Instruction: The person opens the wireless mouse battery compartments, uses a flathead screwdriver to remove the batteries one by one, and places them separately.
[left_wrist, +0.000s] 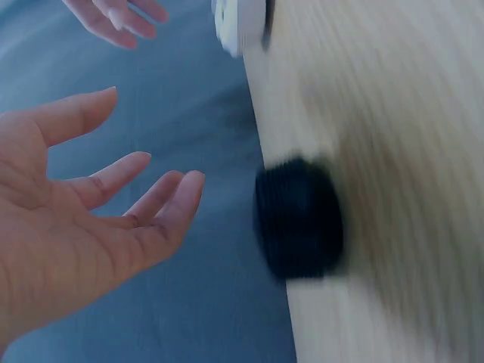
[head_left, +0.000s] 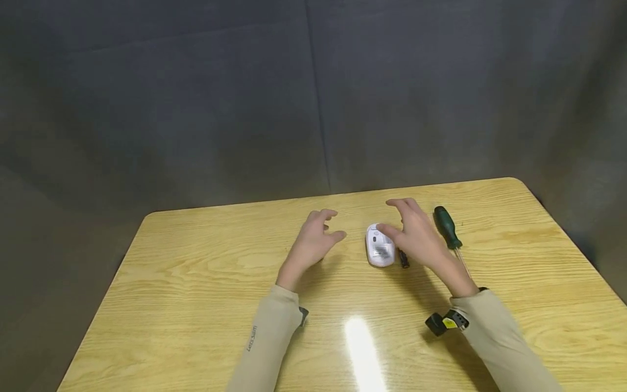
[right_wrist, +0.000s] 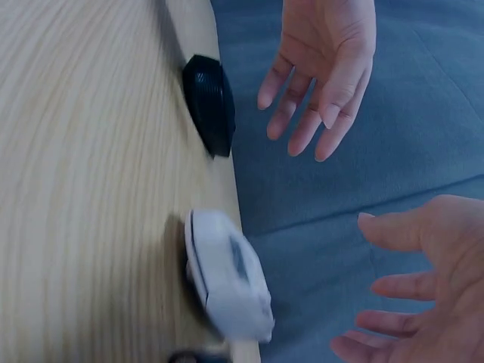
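Note:
A white computer mouse (head_left: pixel 383 253) lies on the table, its labelled underside facing up. My right hand (head_left: pixel 413 234) hovers over its right edge, fingers spread and holding nothing; in the right wrist view that hand (right_wrist: pixel 423 291) is apart from the mouse (right_wrist: pixel 231 283). To the left, my left hand (head_left: pixel 313 239) is raised with loosely bent fingers and an empty palm (left_wrist: pixel 91 219). A black object with a ribbed side (left_wrist: pixel 299 219), blurred, sits on the table near the left hand; the head view mostly hides it behind that hand. A short black rod-like piece (head_left: pixel 404 259) shows beside the mouse, partly under the right hand.
A screwdriver with a dark green handle (head_left: pixel 446 226) lies right of the right hand, its metal shaft partly behind the wrist. The wooden table (head_left: pixel 196 272) ends at a dark curtain (head_left: pixel 220 120). A black wrist device (head_left: pixel 436 324) hangs at the right sleeve.

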The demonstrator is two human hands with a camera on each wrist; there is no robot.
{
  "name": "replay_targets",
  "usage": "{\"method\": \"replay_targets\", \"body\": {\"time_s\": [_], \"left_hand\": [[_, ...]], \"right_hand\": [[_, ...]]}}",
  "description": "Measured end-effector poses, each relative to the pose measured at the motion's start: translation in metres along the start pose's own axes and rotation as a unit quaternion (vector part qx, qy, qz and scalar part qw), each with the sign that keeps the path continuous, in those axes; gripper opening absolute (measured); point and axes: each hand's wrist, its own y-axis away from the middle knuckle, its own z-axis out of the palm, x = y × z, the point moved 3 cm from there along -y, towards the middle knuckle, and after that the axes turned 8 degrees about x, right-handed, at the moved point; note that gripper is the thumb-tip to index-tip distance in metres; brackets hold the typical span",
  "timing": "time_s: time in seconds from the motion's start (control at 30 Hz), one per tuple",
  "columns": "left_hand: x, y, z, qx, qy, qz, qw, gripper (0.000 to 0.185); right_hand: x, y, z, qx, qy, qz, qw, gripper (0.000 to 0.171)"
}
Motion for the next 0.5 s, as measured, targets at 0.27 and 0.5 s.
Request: {"method": "replay_targets", "body": {"time_s": [0.27,0.5], "left_hand": [[-0.029,0.003,-0.038,-0.028,-0.031,0.009,0.9991,0.072],[-0.049,0.004,-0.054,-0.09,-0.063,0.026,0.9937,0.09]], "right_hand": [[-0.019,-0.016,0.021,-0.037,-0.029,-0.028,0.999,0.066],[-0.029,-0.026,0.046,-0.081,-0.048,-0.033,0.995,0.077]]}}
